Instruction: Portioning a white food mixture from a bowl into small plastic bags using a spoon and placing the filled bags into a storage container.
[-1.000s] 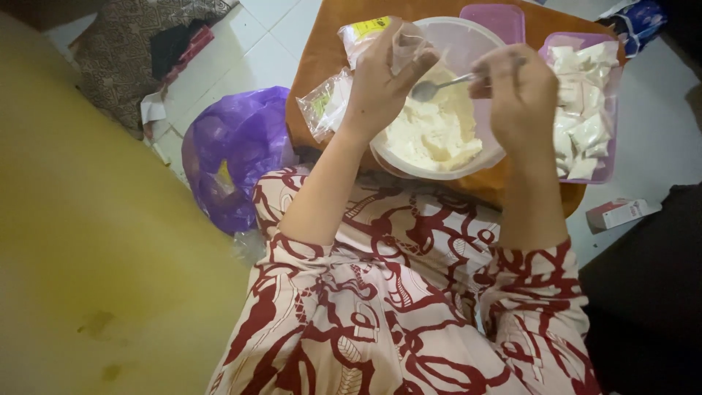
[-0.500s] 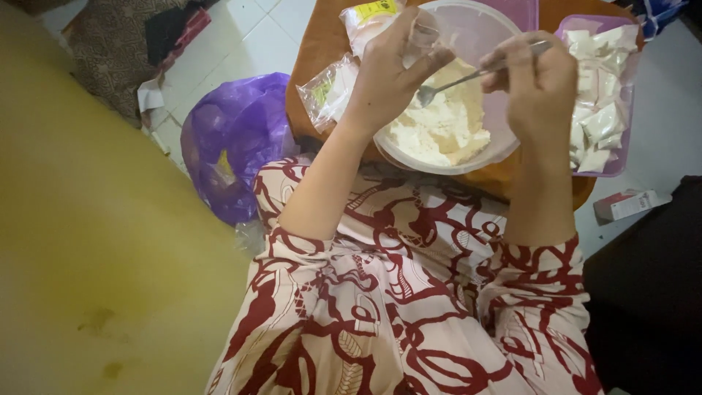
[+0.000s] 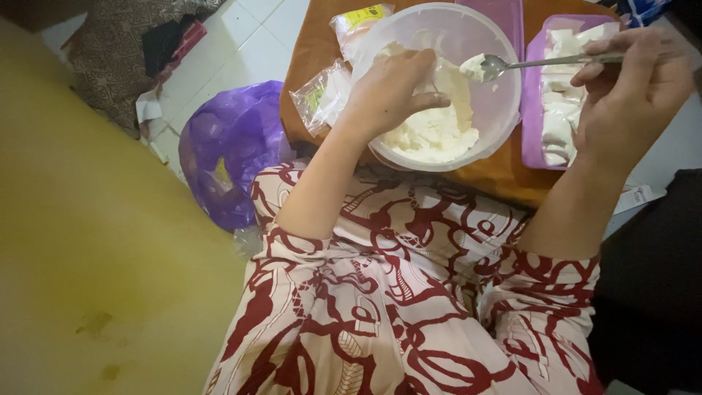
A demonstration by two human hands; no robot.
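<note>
The right hand (image 3: 629, 88) pinches a metal spoon (image 3: 504, 66) loaded with white powder; the left hand (image 3: 391, 88) pinches a small clear bag (image 3: 428, 77) over the half-full round plastic bowl (image 3: 504, 117). Many filled packets lie in the purple tray (image 3: 528, 110).

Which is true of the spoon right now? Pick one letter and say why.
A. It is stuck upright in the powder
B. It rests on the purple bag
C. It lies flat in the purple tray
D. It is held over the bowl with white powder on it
D: the right hand holds the spoon by its handle above the bowl, with a lump of white powder on its tip.
</note>
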